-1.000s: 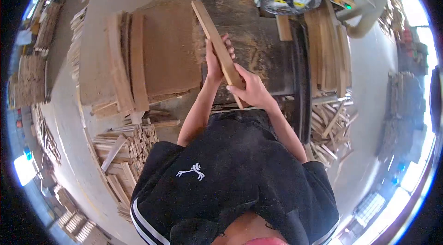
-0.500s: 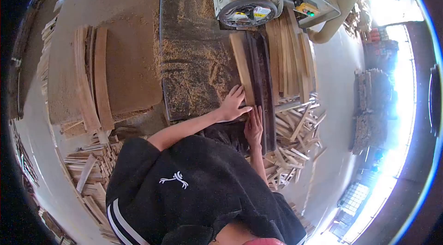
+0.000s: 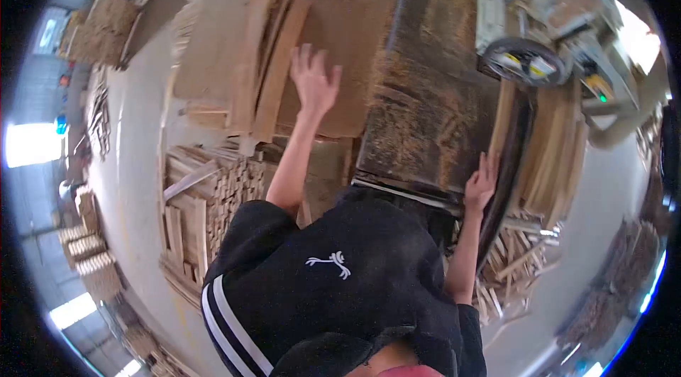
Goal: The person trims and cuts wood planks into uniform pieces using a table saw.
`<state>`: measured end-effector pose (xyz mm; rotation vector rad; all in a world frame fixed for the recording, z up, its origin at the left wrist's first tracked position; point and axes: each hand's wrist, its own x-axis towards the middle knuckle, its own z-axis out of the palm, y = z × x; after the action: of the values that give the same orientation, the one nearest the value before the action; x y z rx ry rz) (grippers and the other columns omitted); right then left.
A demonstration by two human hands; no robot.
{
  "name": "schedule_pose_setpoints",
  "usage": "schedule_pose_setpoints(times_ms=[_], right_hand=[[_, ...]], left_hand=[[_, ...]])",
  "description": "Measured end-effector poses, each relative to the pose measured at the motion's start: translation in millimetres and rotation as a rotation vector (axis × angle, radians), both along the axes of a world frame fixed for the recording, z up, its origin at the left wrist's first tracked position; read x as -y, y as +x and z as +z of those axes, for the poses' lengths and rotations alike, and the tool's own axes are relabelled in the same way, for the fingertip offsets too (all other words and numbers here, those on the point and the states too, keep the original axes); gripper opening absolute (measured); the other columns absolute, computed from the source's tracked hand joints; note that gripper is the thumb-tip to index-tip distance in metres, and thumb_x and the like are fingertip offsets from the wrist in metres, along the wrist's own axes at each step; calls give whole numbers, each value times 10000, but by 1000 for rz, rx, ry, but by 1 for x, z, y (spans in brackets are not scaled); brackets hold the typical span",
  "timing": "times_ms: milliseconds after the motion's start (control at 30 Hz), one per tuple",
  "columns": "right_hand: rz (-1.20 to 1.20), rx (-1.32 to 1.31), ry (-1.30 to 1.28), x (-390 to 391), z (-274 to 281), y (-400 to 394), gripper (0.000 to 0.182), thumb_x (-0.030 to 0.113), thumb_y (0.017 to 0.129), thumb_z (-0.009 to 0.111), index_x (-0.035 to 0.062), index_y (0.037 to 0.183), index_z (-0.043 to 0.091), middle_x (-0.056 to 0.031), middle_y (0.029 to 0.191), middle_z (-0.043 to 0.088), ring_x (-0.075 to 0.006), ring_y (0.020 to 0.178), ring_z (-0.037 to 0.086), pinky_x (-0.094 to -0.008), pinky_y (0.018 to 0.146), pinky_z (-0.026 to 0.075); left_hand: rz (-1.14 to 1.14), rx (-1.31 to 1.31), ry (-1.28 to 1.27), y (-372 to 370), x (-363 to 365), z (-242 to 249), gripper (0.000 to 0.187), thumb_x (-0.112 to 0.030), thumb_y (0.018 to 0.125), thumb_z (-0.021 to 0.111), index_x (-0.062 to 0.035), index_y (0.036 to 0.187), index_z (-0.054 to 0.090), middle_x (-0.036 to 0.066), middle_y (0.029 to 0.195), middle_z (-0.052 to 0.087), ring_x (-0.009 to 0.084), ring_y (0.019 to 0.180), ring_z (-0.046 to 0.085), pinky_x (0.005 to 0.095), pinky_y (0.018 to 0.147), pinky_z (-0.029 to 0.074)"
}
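left hand [image 3: 314, 82] spread wide, empty, over the stacked boards [image 3: 266, 65] on the bench; right hand [image 3: 482, 182] flat on the plank [image 3: 502, 122] at the sawdusty machine table [image 3: 433, 114]; boards look stiff, light, splintery; best taken mid-length by the edges

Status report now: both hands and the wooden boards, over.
Left hand open, fingers spread, over the long pale wooden boards. Right hand flat at the edge of the dark sawdust-covered machine table. Nothing between left hand and boards.

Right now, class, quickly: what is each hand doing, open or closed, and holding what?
Left hand: open, fingers spread, holding nothing, over the planks.
Right hand: open, flat on the board, no grip.
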<state>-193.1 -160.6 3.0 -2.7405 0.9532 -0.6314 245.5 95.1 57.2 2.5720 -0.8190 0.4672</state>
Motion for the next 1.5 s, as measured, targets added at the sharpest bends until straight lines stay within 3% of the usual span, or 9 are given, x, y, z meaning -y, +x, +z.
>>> schedule_pose_setpoints(times_ms=[133, 467, 533, 600, 700, 867, 1033, 1200, 1500], right_hand=[[-2, 0, 14, 20, 2, 23, 509, -51, 1010, 493, 97, 1488, 586, -126, 1661, 405, -349, 1533, 376, -471, 1225, 421], [3, 90, 153, 82, 6, 69, 458, -37, 1000, 523, 48, 1443, 605, -167, 1601, 481, -373, 1491, 436, -479, 1198, 447], [-71, 92, 138, 83, 10, 84, 440, 2, 1004, 554, 41, 1440, 604, -177, 1563, 521, -387, 1455, 477, -482, 1186, 457], [-250, 137, 270, 60, 37, 117, 421, 171, 1008, 665, 29, 1402, 622, -196, 1464, 614, -388, 1356, 583, -473, 1153, 482], [-132, 200, 949, -23, 104, 169, 599, 413, 966, 759, 29, 1404, 620, -189, 1476, 612, -318, 1278, 656, -414, 1058, 527], [240, -85, 893, -123, 181, 168, 943, 389, 860, 852, -95, 1530, 397, -292, 1505, 530, -415, 1401, 535, -463, 1094, 478], [135, -56, 385, -99, 150, 84, 888, 65, 735, 812, 83, 1542, 441, -168, 1118, 574, -381, 951, 659, -459, 840, 584], [62, -172, 248, -111, 142, 10, 835, -14, 768, 762, 105, 1538, 463, -141, 1141, 577, -375, 965, 658, -475, 844, 572], [-417, -286, 441, -128, 141, -32, 1097, 221, 730, 900, 131, 1634, 284, -204, 1273, 577, -434, 1084, 660, -500, 885, 549]], left_hand=[[507, 188, 200, 63, -102, 21, 691, -281, 888, 771, 5, 1462, 515, 255, 1553, 461, 445, 1489, 361, 585, 1188, 333], [435, -210, 35, 67, -120, 33, 662, -253, 857, 810, -44, 1448, 597, 171, 1151, 703, 344, 1144, 632, 448, 988, 507], [333, -645, -556, 34, -105, 43, 657, -274, 896, 830, -10, 1447, 589, 109, 1220, 730, 241, 1202, 649, 425, 1016, 505], [114, -939, -954, 20, -99, 14, 581, -304, 968, 733, -43, 1466, 587, 69, 1033, 736, 179, 855, 706, 297, 739, 565], [-34, -1506, -1236, -54, -46, 49, 581, -441, 1073, 535, -7, 1458, 557, 114, 1275, 703, 212, 1030, 729, 338, 832, 607], [-408, -1936, -1558, -132, 38, -12, 531, -303, 1110, 526, -10, 1544, 438, 156, 1393, 649, 265, 1273, 650, 430, 1035, 568], [-308, -2062, -1008, -171, 65, -25, 433, -209, 1079, 594, 21, 1443, 549, 130, 1301, 693, 231, 1212, 677, 415, 976, 601], [-273, -1964, -598, -214, 80, -3, 417, -113, 1037, 591, 52, 1419, 563, 131, 1273, 692, 216, 1194, 679, 372, 862, 641], [-512, -2208, -463, -260, 107, 11, 647, -482, 1026, 641, -41, 1488, 537, 83, 1417, 620, 217, 1288, 607, 399, 916, 576]])
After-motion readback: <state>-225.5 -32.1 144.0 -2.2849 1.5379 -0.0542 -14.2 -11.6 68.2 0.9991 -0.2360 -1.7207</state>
